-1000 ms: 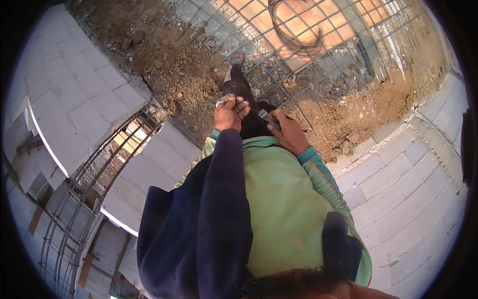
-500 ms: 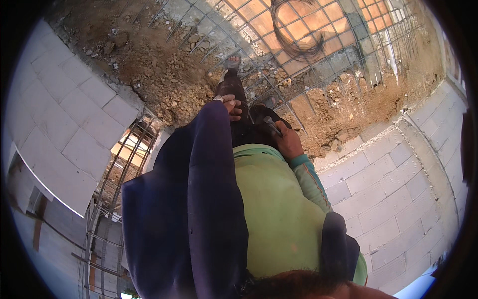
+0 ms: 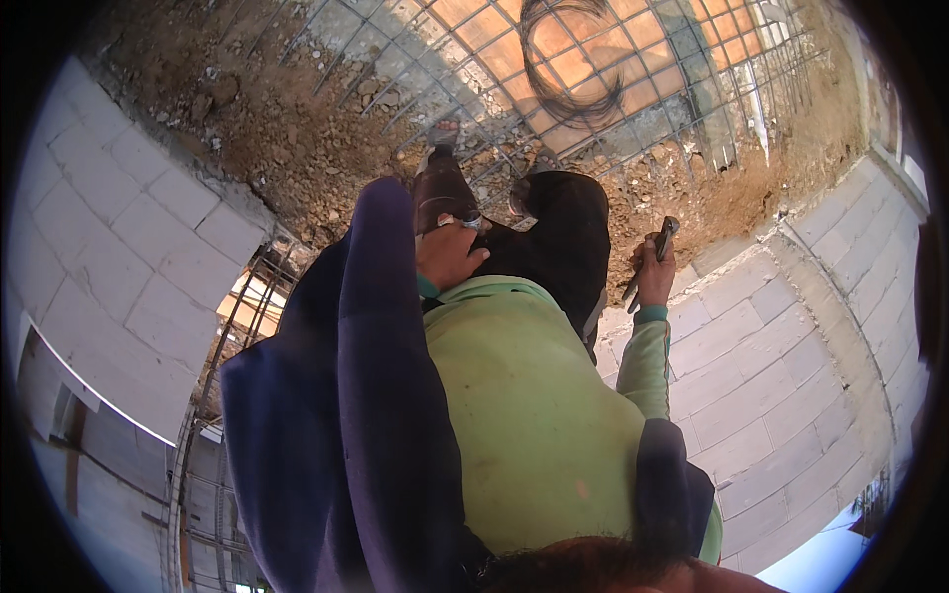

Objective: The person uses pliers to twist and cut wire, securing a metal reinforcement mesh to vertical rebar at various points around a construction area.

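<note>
My left hand [image 3: 450,255] is over my dark trousers by my left thigh, its back towards me and its thumb sticking out. Its fingers look curled and are partly hidden, with something small and whitish or silvery at them that I cannot make out. Out to the right, beside my bent right knee, my right hand [image 3: 654,275] is closed around a pair of dark metal pincers [image 3: 669,226]. Their head stands above the fist and the handles show below it. A steel rebar grid [image 3: 633,51] lies ahead of my feet, with a coil of thin dark wire [image 3: 539,81] on it.
Rubble and loose soil [image 3: 267,148] lie ahead on the left. Pale block walls [image 3: 119,208] rise on the left, and another block wall [image 3: 761,376] on the right. Next to the left wall stands a rebar cage [image 3: 259,287]. Bare rod ends stick out over the soil.
My right hand has swung out to the right with the pincers, away from my lap. My left hand has drawn back towards my waist. My right leg now shows, bent outward.
</note>
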`<state>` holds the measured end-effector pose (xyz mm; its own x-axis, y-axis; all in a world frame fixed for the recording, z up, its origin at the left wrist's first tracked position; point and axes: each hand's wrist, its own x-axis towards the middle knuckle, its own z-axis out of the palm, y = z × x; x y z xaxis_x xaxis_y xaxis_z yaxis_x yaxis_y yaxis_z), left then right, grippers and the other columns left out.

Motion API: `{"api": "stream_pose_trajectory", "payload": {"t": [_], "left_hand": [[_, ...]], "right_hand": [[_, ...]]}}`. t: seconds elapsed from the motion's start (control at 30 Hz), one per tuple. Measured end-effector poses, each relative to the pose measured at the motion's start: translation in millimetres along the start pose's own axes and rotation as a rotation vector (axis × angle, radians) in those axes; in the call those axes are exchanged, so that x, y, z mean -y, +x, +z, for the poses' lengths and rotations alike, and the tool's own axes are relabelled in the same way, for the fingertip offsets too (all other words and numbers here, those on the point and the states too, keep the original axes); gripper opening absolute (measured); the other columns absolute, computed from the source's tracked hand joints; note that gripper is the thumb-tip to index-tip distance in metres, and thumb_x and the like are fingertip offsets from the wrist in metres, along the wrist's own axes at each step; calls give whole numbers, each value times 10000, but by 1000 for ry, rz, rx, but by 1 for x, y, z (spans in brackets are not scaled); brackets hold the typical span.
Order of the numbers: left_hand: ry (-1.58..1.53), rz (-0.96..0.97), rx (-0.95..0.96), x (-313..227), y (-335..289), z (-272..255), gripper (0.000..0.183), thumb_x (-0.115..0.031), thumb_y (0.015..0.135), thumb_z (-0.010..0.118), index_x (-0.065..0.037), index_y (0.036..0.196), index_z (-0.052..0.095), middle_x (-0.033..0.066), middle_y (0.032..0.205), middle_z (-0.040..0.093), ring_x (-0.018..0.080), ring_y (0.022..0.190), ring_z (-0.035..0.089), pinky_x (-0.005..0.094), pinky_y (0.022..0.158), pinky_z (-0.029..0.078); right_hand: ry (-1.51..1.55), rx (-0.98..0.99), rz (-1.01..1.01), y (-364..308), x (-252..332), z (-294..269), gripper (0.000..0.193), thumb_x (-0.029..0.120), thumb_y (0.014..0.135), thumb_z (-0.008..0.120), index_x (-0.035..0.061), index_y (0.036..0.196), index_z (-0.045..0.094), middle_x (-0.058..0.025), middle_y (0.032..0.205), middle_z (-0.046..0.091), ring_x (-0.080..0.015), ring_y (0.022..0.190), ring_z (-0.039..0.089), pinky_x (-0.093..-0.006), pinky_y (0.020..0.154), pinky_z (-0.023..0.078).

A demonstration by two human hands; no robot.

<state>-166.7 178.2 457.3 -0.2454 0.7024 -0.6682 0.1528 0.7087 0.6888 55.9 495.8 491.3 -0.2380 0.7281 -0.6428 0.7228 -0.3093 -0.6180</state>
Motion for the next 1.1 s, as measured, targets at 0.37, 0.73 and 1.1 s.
{"api": "stream_pose_trajectory", "payload": {"t": [0.37, 0.73, 1.1], "left_hand": [[73, -225, -271, -100, 12, 67, 404, -275, 866, 680, -163, 1253, 642, 120, 1218, 622, 338, 1054, 604, 474, 914, 495], [-35, -344, -460, -155, 11, 197, 430, -248, 764, 678, -156, 1185, 674, 78, 1084, 708, 289, 1048, 628, 413, 900, 508], [-596, -552, -139, -122, -48, 248, 374, -309, 918, 583, -71, 1197, 654, 107, 1106, 702, 283, 1078, 660, 418, 938, 504]], "right_hand": [[-279, 417, 28, 175, 8, -36, 125, 171, 998, 576, 86, 1089, 562, -21, 735, 591, -110, 590, 562, -265, 510, 430], [-612, 501, -151, 243, 18, -74, 212, 132, 956, 579, 15, 1131, 604, -84, 783, 643, -177, 636, 604, -341, 607, 516], [-516, 309, -167, 244, 31, -113, 116, 153, 990, 571, 78, 1076, 550, -29, 779, 597, -113, 622, 577, -278, 509, 444]]}}
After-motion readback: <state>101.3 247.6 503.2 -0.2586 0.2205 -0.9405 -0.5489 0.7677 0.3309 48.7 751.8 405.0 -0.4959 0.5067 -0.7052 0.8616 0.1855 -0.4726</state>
